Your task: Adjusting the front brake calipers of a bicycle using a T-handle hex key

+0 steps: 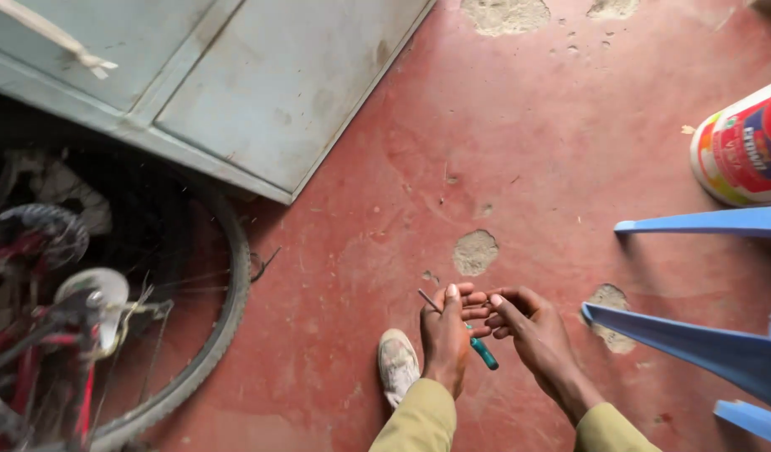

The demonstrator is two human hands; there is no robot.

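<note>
Landmark for all positions: the round bare patch (475,252) in the red floor (519,142).

Hands: both are held together just below the patch, toward the wearer. The left hand (445,335) is seen closed, fingers curled around a small screwdriver (472,336). The thin metal shaft is seen projecting up-left past the thumb, tip toward the patch; the green handle end is seen projecting down-right, away from the patch, between the two wrists. The right hand (532,328) is positioned just right of the left, below-right of the patch, fingers bent and touching the left-hand fingers near the shaft. Whether anything is pinched in the right fingertips cannot be told; detail too small. Olive sleeves are worn on both forearms.

Adjacent items:
- A worn whitish shoe (398,364) is set on the floor below-left of the patch, just beside the left wrist.
- A bicycle wheel (208,335), tyre and spokes visible, is located well left of the patch, w/ red frame parts further left.
- A grey-blue metal door (260,84) is located above-left of the patch.
- Blue plastic chair legs (695,343) are located right of the patch.
- A white bucket (741,146) w/ coloured label is located upper right of the patch.
</note>
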